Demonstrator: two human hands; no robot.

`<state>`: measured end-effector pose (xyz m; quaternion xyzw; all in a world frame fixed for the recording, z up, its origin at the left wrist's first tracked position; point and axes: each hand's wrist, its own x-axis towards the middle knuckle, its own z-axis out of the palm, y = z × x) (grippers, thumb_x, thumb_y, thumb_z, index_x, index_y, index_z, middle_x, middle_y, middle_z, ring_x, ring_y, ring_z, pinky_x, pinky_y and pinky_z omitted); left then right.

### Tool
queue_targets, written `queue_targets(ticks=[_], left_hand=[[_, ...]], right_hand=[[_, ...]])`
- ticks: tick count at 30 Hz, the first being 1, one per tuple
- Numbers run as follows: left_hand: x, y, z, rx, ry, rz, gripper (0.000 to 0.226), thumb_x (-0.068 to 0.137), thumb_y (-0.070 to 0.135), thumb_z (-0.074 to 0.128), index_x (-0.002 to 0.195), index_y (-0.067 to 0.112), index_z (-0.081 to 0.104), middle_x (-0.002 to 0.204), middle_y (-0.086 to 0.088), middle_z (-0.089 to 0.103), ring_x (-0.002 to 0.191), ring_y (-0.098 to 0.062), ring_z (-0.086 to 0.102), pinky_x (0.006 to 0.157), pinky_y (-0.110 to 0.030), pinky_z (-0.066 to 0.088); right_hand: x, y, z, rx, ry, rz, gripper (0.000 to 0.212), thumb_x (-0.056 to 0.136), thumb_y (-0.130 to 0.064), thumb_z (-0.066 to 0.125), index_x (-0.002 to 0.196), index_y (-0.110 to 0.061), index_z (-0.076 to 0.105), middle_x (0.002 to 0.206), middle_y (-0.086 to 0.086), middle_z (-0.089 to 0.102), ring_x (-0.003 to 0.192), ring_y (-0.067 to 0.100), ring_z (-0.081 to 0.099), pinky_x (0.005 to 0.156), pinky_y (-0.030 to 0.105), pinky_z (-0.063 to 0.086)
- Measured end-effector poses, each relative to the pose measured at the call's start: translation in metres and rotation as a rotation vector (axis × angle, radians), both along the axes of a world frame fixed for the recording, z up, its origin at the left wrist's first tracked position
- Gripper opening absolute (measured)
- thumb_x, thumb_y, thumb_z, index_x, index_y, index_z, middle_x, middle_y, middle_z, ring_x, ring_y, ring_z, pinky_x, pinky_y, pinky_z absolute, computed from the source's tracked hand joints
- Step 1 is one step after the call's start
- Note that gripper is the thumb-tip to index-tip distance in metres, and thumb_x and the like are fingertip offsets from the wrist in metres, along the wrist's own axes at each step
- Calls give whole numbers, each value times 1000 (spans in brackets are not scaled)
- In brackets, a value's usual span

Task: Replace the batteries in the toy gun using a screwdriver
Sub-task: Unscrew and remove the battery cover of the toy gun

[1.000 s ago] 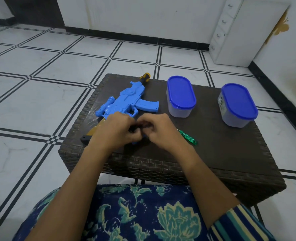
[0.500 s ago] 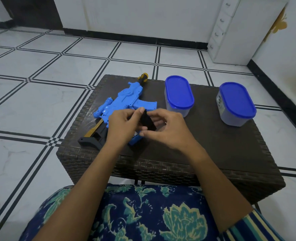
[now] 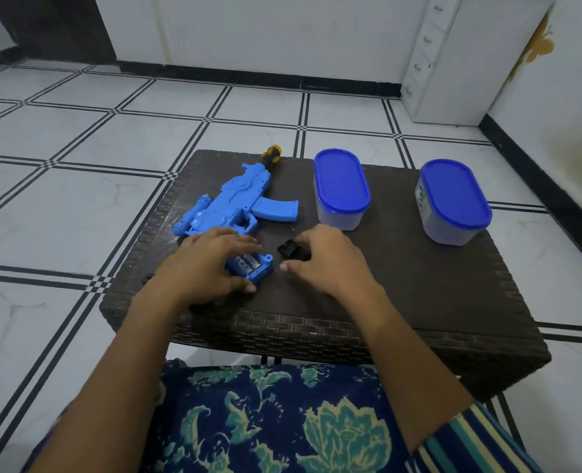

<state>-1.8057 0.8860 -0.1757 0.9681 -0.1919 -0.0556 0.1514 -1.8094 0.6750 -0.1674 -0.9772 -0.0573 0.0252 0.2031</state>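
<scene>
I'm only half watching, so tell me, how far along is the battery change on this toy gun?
Done: the black cover is off, and the toy gun has its grip compartment open with batteries showing. In hand: the right hand holds the cover down by the table, and the left hand holds the grip. Probably left: swapping the batteries, then screwing the cover back. The screwdriver is out of view.
</scene>
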Motion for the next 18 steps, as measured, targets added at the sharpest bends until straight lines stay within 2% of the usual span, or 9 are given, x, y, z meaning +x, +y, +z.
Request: queue_targets(ticks=[3,6,8,10,13,15,17,18], left_hand=[[-1,-1,1,6,-4,-1,68,70,49,78,132,44,50,140,26,44,136,-7,27,110,-44,27],[-1,-1,2,6,2,8,68,68,50,78,131,44,52,139,27,44,134,-6,27,108,-42,25],[0,-5,2,7,-15,10,67,68,53,77,130,44,53,138,27,45,134,-6,27,108,-44,23],[-1,-12,0,5,-52,7,66,69,57,73,129,43,53,137,24,46,134,-7,28,111,-48,20],[-4,-22,-8,14,-107,17,66,72,65,64,131,38,52,136,20,46,134,-7,28,115,-53,13],[-6,-26,-15,15,-137,17,67,75,70,54,131,34,49,136,17,44,136,-7,28,116,-55,10],[-10,-29,-20,36,-163,12,71,77,73,41,135,32,44,138,14,41,138,-7,27,117,-57,8],[-12,-31,-22,51,-173,9,73,79,72,35,139,31,40,141,13,38,140,-7,25,117,-57,5]], right_hand=[[-1,-21,6,-65,-10,-144,35,82,-36,73,108,-14,65,109,3,61,102,23,57,78,37,51],[0,-42,4,-156,141,-262,37,77,-33,77,104,-14,61,107,5,60,103,27,57,80,38,51],[3,-49,1,-84,215,-316,36,77,-32,79,102,-13,61,105,6,62,100,28,59,79,36,50],[5,-51,0,-33,201,-330,27,80,-26,77,96,-10,64,102,8,65,95,28,62,74,33,49],[5,-46,3,39,95,-300,21,86,-22,69,90,-2,64,91,12,67,87,29,63,73,39,52],[2,-38,8,129,-62,-274,23,89,-24,63,91,-1,61,87,12,64,84,29,61,75,40,52],[-1,-26,16,274,-211,-270,19,87,-27,65,89,-8,61,81,3,62,77,21,59,70,31,51],[-2,-19,20,376,-258,-265,17,84,-27,69,86,-12,64,77,-3,62,73,13,59,65,21,49]])
